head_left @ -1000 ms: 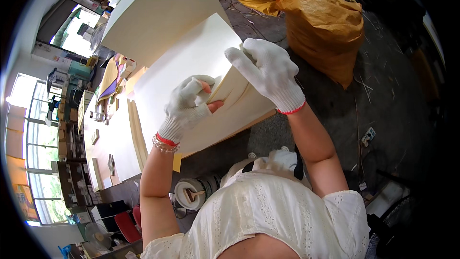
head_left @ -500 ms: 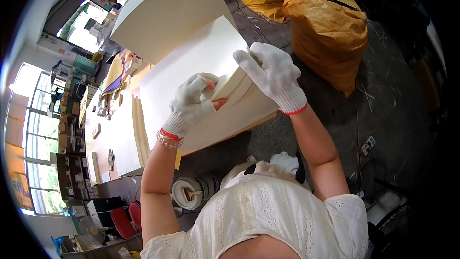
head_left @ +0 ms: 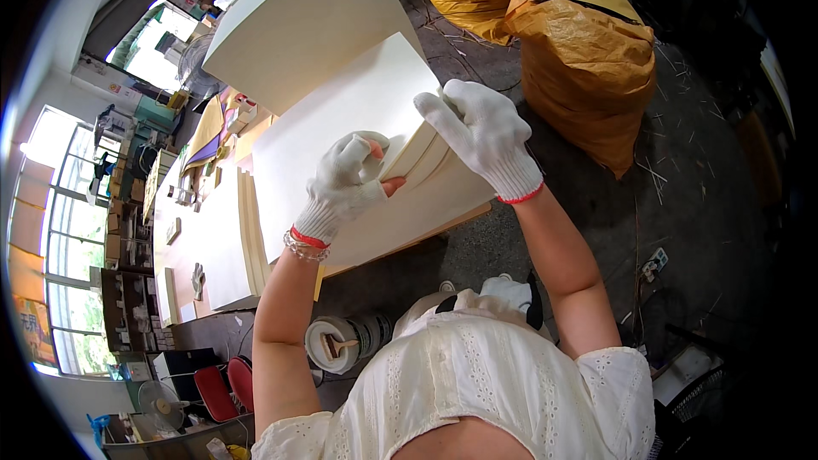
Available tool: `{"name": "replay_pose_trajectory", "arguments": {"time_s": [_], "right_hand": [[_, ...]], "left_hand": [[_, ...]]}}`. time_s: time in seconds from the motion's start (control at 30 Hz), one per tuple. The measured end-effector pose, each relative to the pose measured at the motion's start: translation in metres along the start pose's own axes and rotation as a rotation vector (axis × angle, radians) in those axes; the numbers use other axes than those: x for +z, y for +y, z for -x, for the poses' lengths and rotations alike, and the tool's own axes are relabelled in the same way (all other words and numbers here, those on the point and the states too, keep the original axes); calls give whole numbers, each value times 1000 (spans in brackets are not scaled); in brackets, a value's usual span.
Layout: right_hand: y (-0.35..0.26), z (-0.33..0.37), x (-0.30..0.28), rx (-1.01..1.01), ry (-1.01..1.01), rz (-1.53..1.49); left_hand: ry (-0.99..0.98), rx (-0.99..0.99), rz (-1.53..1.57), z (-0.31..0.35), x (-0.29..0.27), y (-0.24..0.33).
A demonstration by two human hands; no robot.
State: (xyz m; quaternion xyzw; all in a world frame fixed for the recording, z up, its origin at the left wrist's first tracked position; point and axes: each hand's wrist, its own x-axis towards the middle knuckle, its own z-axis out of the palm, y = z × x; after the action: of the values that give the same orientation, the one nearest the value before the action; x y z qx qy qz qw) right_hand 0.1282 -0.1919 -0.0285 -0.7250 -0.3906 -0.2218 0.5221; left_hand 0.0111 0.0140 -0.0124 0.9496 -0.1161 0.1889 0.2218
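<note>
Large cream-white paper sheets (head_left: 341,111) lie stacked on the table in front of me, their near edges lifted and fanned into layers. My right hand (head_left: 481,123), in a white knitted glove with a red cuff, grips the stack's right corner, thumb on top and fingers curled round the edge. At the near edge, my left hand (head_left: 348,175) wears a similar glove with bare thumb and index tips. Its thumb presses against the sheet edges and its fingers bend over the top. A bead bracelet (head_left: 305,244) circles the left wrist.
A taller paper stack (head_left: 311,25) stands behind. More sheets (head_left: 230,247) lie left, near a grey glove (head_left: 198,281). Orange sacks (head_left: 584,77) stand on the floor at the far right. A white bucket (head_left: 334,345) with a brush (head_left: 342,346) sits below the table.
Both hands keep nearly the same hold on the sheets. The whole view has shifted slightly, and the fanned edges look almost unchanged.
</note>
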Motion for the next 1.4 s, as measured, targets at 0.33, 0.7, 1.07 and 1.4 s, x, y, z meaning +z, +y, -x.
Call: {"name": "replay_pose_trajectory", "arguments": {"time_s": [0.33, 0.7, 1.07, 1.4], "right_hand": [[8, 5, -7, -99, 54, 37], [-32, 45, -22, -157, -375, 229], [-27, 40, -15, -61, -286, 205], [-38, 15, 8, -139, -442, 190]], "left_hand": [[-11, -100, -81, 1, -8, 15], [106, 8, -263, 12, 2, 12], [96, 90, -432, -7, 26, 36], [350, -137, -243, -7, -44, 14]]}}
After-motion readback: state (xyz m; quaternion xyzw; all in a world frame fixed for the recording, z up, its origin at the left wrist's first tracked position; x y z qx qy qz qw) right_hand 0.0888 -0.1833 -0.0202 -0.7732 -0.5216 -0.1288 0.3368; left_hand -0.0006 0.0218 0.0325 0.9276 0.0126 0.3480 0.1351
